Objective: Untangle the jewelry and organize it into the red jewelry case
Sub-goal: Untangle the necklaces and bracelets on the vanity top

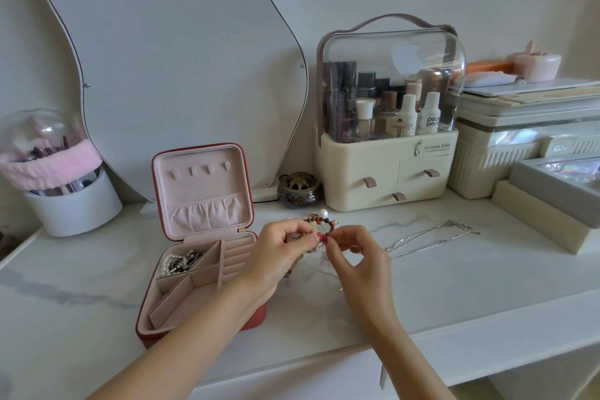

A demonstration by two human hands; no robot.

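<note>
The red jewelry case [147,318] lies open on the white tabletop, its pink lid upright. Pearl and dark bead jewelry [180,261] fills its back-left compartment; the other compartments look bare. Just right of the case, my left hand [276,253] and my right hand [357,256] pinch a tangle of jewelry between them. A dark red bead bracelet [319,224] with a white pearl arches above my fingers. Thin strands hang below the hands. Silver chain necklaces [428,239] lie stretched out on the table to the right.
A cream cosmetics organizer [386,172] with a clear dome stands behind the hands, a small brass-lidded pot [298,188] beside it. A wavy mirror [168,68] leans on the wall. A brush holder [65,188] sits far left, stacked boxes [535,172] far right.
</note>
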